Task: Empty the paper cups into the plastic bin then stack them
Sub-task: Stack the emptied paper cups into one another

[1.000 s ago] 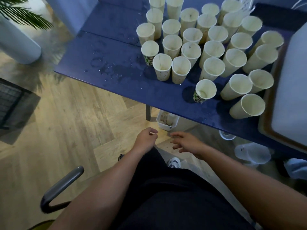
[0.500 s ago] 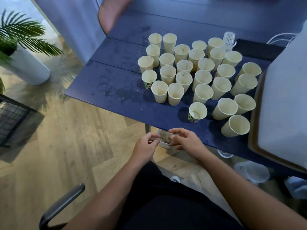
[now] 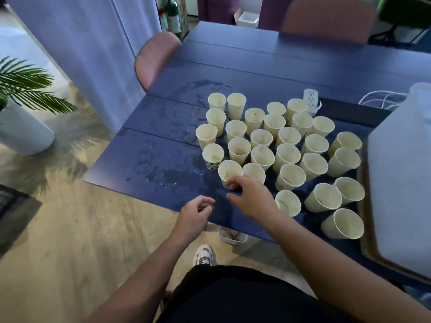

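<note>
This looks like an office lounge or meeting room. Ahead of the hands stretches a long blue table with pink chairs drawn up at its far and left sides. Left of the hands, a potted palm stands on wood-look flooring beside pale curtains. A power strip and white cable lie on the table, far right of the hands.

paper cups stand clustered on the table; the plastic bin sits on the floor under its near edge.
</note>
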`<state>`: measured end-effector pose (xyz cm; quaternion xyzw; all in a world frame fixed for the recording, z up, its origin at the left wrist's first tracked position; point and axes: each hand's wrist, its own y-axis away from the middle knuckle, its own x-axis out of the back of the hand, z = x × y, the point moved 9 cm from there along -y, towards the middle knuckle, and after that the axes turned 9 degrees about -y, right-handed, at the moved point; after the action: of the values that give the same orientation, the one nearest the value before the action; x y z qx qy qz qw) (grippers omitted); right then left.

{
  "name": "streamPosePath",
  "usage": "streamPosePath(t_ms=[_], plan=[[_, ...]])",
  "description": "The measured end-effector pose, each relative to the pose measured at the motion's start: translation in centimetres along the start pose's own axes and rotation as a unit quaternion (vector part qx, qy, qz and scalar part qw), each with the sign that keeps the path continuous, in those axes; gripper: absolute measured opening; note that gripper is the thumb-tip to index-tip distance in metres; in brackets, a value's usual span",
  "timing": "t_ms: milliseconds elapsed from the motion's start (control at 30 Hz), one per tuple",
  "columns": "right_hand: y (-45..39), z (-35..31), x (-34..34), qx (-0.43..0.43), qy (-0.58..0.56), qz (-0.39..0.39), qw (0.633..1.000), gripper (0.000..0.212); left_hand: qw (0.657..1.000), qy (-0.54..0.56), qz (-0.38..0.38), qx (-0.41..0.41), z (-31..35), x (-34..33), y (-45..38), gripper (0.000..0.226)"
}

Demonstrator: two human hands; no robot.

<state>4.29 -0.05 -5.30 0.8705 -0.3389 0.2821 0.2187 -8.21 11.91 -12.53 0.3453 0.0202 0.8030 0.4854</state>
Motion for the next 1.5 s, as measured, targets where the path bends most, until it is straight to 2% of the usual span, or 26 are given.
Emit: streamPosePath(t_ms=[100,233,400,467,767,833,933,1033,1167,1300,1400,1500], plan=[[-1.7,-0.6,0.0,0.005,0.091,0.026,0.995,0.035,1.000,-0.011,-0.010,-0.013,0.4,1.4,-2.0,0.021],[-3.4,-0.4,-1.1,-0.008,0.121,0.043,0.992,0.035,0.999,-0.014,-0.024,-0.022,-0.3,3.1,-4.1,0.019],[-5.7,-0.2,-2.7,-0.039,0.155,0.061,0.985,0.012,0.998,-0.018,-0.060,-0.028,-1.9,4.3,-6.3,0.020],[-6.2,-0.2,-3.2,-0.049,0.159,0.065,0.984,0.008,0.997,-0.022,-0.071,-0.028,-2.4,4.4,-7.0,0.020],[-7.1,-0.5,-1.7,-0.063,0.096,0.058,0.992,0.014,0.990,-0.045,-0.125,-0.049,-0.4,3.6,-9.4,0.019],[-7.1,-1.3,-1.0,-0.054,0.069,0.040,0.995,0.016,0.985,-0.033,-0.156,-0.059,0.2,2.7,-9.4,0.034],[-7.2,-3.2,-0.2,-0.027,0.014,0.011,0.999,0.015,0.978,0.036,-0.188,-0.082,1.3,1.6,-9.2,0.076],[-7.6,-5.2,1.0,0.008,-0.059,0.014,0.998,0.012,0.980,0.085,-0.163,-0.081,2.2,2.0,-9.6,0.096],[-8.2,-7.0,1.1,0.038,-0.181,-0.007,0.983,0.009,0.989,0.093,-0.064,-0.097,3.1,4.8,-10.6,0.081],[-9.5,-6.1,2.8,0.017,-0.285,0.120,0.951,0.011,0.993,0.067,-0.024,-0.092,2.5,6.9,-11.3,0.069],[-10.6,-3.1,2.1,-0.043,-0.272,0.163,0.947,0.015,0.994,0.077,-0.024,-0.072,1.2,7.4,-10.9,0.061],[-11.7,-1.0,-1.3,-0.088,-0.141,0.083,0.983,0.021,0.995,0.087,-0.019,-0.045,-0.3,7.4,-9.8,0.056]])
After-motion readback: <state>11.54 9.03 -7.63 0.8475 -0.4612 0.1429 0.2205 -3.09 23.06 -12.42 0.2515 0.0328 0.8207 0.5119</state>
